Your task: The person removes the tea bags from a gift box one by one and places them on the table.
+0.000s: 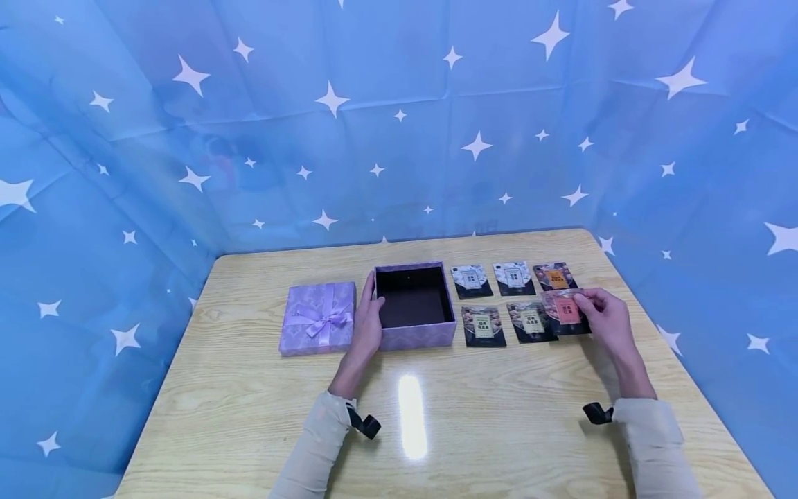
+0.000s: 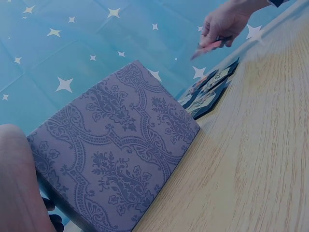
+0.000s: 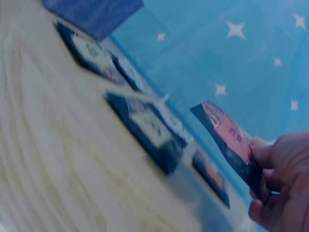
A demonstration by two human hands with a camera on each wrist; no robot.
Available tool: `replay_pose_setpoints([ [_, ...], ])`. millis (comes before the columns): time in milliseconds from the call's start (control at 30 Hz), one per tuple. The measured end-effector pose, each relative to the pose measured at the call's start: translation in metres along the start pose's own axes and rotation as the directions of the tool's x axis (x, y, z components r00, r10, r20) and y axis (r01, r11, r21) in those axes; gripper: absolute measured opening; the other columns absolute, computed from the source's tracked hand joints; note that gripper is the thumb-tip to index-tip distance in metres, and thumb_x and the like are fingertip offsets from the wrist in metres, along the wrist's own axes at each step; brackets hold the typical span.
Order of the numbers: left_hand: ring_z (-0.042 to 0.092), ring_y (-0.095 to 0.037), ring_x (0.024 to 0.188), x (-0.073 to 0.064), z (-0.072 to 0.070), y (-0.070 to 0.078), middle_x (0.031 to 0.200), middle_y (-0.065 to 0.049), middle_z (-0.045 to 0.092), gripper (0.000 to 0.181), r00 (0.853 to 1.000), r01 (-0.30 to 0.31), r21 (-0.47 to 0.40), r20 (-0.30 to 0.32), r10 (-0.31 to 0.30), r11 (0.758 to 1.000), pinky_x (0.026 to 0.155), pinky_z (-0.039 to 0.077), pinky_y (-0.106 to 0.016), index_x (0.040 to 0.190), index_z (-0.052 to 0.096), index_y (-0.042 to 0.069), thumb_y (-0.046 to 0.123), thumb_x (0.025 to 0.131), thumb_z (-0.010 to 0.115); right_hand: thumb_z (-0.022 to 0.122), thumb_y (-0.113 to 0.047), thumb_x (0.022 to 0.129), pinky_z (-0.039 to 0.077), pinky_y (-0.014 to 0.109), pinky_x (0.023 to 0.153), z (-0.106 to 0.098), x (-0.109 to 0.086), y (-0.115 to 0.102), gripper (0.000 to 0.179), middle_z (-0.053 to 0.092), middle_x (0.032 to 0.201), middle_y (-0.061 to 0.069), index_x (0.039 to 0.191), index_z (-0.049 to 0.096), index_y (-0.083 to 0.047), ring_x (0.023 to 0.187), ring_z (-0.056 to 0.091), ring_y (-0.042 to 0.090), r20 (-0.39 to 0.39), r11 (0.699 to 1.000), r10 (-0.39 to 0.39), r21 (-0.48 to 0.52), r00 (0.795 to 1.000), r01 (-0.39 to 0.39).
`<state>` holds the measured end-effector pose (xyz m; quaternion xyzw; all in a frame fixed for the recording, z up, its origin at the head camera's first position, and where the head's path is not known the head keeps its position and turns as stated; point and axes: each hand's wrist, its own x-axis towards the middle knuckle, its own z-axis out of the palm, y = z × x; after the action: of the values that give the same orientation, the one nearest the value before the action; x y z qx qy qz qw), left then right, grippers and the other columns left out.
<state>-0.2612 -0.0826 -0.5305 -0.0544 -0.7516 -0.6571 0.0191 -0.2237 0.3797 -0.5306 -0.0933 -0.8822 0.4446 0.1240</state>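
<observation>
My right hand (image 1: 607, 320) pinches a dark sachet with a pink label (image 1: 569, 312) between thumb and fingers. In the right wrist view this sachet (image 3: 227, 140) is raised off the table and tilted. At the middle of the table stands an open purple patterned gift box (image 1: 418, 337) with a dark inside. My left hand (image 1: 368, 322) holds its left wall, the thumb over the rim and the fingers along the outside. The box's outer wall (image 2: 116, 145) fills much of the left wrist view. Left of that hand lies the purple lid (image 1: 318, 319) with a ribbon bow.
Several flat sachets lie in two rows right of the box: white-and-black ones (image 1: 472, 281) at the back, green-labelled ones (image 1: 483, 326) in front. An orange-labelled sachet (image 1: 555, 276) lies at the back right. A starry blue cloth (image 1: 399, 159) hangs behind the wooden table (image 1: 499, 416).
</observation>
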Motion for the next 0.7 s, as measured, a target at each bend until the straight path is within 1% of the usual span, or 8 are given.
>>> replay_pose_setpoints([
  [67,0.011,-0.025,0.160,0.000,0.000,0.000,0.174,0.006,0.018,0.063,1.000,0.000,0.003,-0.004,0.000,1.000,0.128,0.012,-0.054,0.169,0.018,0.033,0.024,0.108,0.034,0.058,-0.031,0.108,0.043,0.019,0.061,-0.002,0.001,0.006,0.041,0.066,0.086,-0.011,0.120,0.067,0.007,0.074,0.052,0.002,0.005,0.999,0.019,-0.048,1.000,-0.019],
  [200,0.010,-0.028,0.160,0.001,0.001,-0.001,0.175,0.001,0.019,0.064,1.000,0.001,0.009,-0.013,-0.001,1.000,0.128,0.012,-0.056,0.169,0.019,0.030,0.023,0.107,0.035,0.057,-0.031,0.108,0.041,0.020,0.065,-0.003,0.004,0.018,0.043,0.070,0.101,0.014,0.123,0.068,0.008,0.077,0.050,0.000,-0.007,0.993,0.036,-0.114,0.999,-0.037],
  [267,0.011,-0.028,0.160,0.001,0.001,-0.001,0.174,0.001,0.019,0.064,1.000,0.003,0.013,-0.014,-0.003,1.000,0.128,0.012,-0.056,0.169,0.019,0.030,0.023,0.108,0.035,0.057,-0.031,0.108,0.041,0.019,0.067,-0.003,0.005,0.023,0.043,0.069,0.107,0.022,0.123,0.068,0.008,0.078,0.049,-0.001,-0.019,0.989,0.043,-0.139,0.999,-0.045],
  [333,0.011,-0.027,0.160,0.001,0.001,0.000,0.174,0.003,0.019,0.064,1.000,0.006,0.013,-0.015,-0.006,1.000,0.128,0.012,-0.056,0.169,0.019,0.030,0.021,0.108,0.035,0.057,-0.031,0.108,0.041,0.020,0.067,-0.004,0.006,0.027,0.044,0.069,0.108,0.024,0.124,0.068,0.008,0.079,0.049,0.001,-0.033,0.986,0.053,-0.159,0.998,-0.058],
  [467,0.012,-0.024,0.160,0.001,0.001,0.001,0.173,0.008,0.020,0.063,1.000,0.015,0.017,-0.020,-0.014,1.000,0.128,0.013,-0.053,0.168,0.020,0.033,0.019,0.109,0.035,0.057,-0.031,0.109,0.040,0.022,0.065,-0.004,0.007,0.033,0.044,0.067,0.101,0.021,0.123,0.068,0.009,0.080,0.051,0.013,-0.050,0.977,0.057,-0.202,0.997,-0.066],
  [567,0.012,-0.024,0.160,0.001,0.001,0.001,0.174,0.007,0.020,0.063,1.000,0.009,0.022,-0.022,-0.009,1.000,0.128,0.013,-0.053,0.168,0.020,0.033,0.018,0.109,0.036,0.056,-0.031,0.109,0.040,0.024,0.066,-0.003,0.008,0.037,0.043,0.067,0.101,0.021,0.122,0.068,0.007,0.083,0.053,0.019,-0.054,0.973,0.042,-0.223,0.998,-0.053],
  [700,0.011,-0.025,0.160,0.000,0.001,0.000,0.174,0.005,0.019,0.063,1.000,0.003,0.022,-0.020,-0.003,1.000,0.128,0.012,-0.054,0.168,0.020,0.031,0.018,0.109,0.035,0.057,-0.029,0.108,0.040,0.026,0.066,0.000,0.008,0.040,0.038,0.067,0.100,0.021,0.120,0.069,0.006,0.083,0.054,0.022,-0.056,0.970,0.017,-0.241,0.998,-0.030],
])
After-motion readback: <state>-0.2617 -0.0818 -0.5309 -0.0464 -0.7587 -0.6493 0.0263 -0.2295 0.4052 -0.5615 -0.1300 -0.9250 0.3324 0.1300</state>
